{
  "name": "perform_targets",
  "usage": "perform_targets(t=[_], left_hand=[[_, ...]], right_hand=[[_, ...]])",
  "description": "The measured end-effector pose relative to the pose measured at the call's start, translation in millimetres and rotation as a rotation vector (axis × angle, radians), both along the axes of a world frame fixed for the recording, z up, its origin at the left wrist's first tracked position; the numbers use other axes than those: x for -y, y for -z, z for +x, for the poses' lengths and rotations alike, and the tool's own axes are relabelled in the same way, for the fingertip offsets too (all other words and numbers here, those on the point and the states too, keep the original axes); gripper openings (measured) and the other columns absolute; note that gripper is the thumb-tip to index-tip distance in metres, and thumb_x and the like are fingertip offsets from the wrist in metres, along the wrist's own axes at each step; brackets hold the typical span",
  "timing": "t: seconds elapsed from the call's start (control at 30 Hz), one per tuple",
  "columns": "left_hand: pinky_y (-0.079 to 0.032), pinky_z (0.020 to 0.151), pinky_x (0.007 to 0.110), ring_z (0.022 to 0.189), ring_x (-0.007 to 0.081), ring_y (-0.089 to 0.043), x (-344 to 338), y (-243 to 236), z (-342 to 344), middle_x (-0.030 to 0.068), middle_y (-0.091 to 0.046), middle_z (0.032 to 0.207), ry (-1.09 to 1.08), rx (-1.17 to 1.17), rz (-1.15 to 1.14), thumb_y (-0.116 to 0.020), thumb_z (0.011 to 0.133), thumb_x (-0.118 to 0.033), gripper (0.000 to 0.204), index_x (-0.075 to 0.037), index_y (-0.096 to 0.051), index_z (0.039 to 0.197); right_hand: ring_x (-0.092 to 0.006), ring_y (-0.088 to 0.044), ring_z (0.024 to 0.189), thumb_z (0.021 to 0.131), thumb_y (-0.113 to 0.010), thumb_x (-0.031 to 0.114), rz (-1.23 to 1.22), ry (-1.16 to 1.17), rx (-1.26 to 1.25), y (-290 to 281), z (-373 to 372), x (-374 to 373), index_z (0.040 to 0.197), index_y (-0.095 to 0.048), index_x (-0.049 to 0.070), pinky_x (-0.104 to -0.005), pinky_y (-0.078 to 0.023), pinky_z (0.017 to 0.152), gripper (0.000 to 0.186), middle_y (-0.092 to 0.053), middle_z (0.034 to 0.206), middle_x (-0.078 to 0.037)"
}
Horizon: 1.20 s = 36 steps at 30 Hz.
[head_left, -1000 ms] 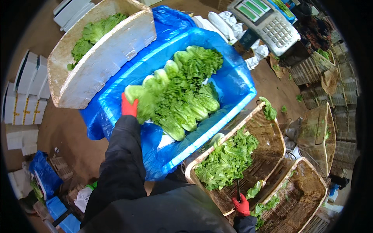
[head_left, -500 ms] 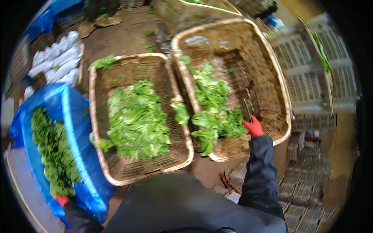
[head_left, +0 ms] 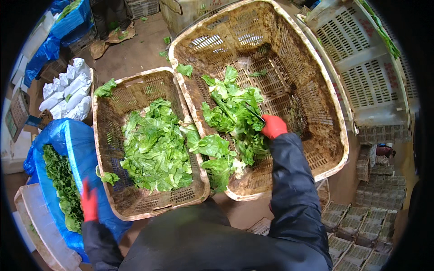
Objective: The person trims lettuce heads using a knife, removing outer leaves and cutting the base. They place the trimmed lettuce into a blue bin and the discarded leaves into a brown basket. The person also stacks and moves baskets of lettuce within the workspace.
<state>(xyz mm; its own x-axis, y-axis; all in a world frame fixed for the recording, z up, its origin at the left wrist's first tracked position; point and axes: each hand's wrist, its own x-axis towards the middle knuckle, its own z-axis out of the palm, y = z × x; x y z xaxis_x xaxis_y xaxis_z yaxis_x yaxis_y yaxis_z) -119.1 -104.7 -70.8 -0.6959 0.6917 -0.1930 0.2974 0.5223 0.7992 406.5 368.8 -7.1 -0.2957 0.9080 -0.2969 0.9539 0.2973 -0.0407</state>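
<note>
Here, right hand point(head_left: 274, 127) grips tool point(head_left: 256, 114) (dark), leaves point(head_left: 224, 119) leftward; left hand point(head_left: 89, 204), fingers spread, beside lettuce point(head_left: 62, 187).

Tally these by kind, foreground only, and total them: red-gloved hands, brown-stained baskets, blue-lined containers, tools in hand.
Red-gloved hands: 2 (left hand, right hand)
Brown-stained baskets: 2 (left basket, right basket)
Blue-lined container: 1
Slim dark tool, in the right hand: 1
Total: 6
</note>
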Motion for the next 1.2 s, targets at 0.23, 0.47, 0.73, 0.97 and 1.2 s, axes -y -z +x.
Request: perform_targets(t=[0.23, 0.47, 0.73, 0.97, 1.2], left_hand=[[-0.037, 0.099, 0.033, 0.111, 0.0213, -0.051, -175.6, -70.7, 213.2, 0.0089, -0.05, 0.128, 0.323, 1.788, 0.665, -0.041, 0.096, -0.037, 0.05, -0.007, -0.037, 0.136], [-0.042, 0.096, 0.04, 0.112, 0.0287, -0.05, -140.1, -39.8, 39.3, 0.013, -0.053, 0.123, 0.89, 0.459, 0.477, -0.047, 0.092, -0.038, 0.043, -0.006, -0.049, 0.122], [-0.036, 0.101, 0.034, 0.12, 0.0227, -0.044, -29.6, -45.1, 111.2, 0.0117, -0.043, 0.132, 0.724, 0.843, 0.362, -0.058, 0.087, -0.029, 0.061, -0.003, -0.032, 0.136], [-0.033, 0.101, 0.033, 0.12, 0.0209, -0.043, -3.5, -21.5, 113.2, 0.0139, -0.045, 0.131, 0.715, 0.956, 0.315, -0.063, 0.082, -0.021, 0.066, -0.002, -0.033, 0.136], [-0.042, 0.094, 0.036, 0.108, 0.0206, -0.053, -20.2, 2.3, 110.7, 0.0096, -0.055, 0.119, 0.332, 0.95, 0.598, -0.051, 0.09, -0.027, 0.04, -0.004, -0.049, 0.122]], right_hand=[[-0.0299, -0.061, 0.083, 0.065, -0.071, 0.001, 0.444, -0.448, -0.781, -143.0, -129.7, 194.1, 0.103, -0.063, 0.009, -0.0355, -0.049, 0.067, 0.04, -0.064, 0.094, -0.01], [-0.0115, -0.062, 0.077, 0.083, -0.064, 0.011, -0.856, 0.441, -1.065, -3.2, -122.6, 240.6, 0.111, -0.059, 0.003, -0.0223, -0.048, 0.062, 0.029, -0.065, 0.094, -0.005], [-0.0194, -0.051, 0.056, 0.07, -0.058, 0.012, 0.045, -1.209, -0.513, -144.5, -197.2, 276.8, 0.102, -0.061, 0.006, -0.0328, -0.039, 0.048, 0.033, -0.047, 0.064, -0.002], [-0.0278, -0.05, 0.056, 0.07, -0.055, 0.008, -0.09, -1.244, -0.482, -101.3, -204.5, 260.4, 0.088, -0.061, 0.005, -0.0397, -0.039, 0.047, 0.019, -0.049, 0.064, -0.009], [-0.0292, -0.065, 0.081, 0.081, -0.062, 0.022, -0.41, -0.447, -0.511, -17.8, -155.9, 247.2, 0.11, -0.056, 0.002, -0.0374, -0.051, 0.069, 0.035, -0.066, 0.093, -0.013]])
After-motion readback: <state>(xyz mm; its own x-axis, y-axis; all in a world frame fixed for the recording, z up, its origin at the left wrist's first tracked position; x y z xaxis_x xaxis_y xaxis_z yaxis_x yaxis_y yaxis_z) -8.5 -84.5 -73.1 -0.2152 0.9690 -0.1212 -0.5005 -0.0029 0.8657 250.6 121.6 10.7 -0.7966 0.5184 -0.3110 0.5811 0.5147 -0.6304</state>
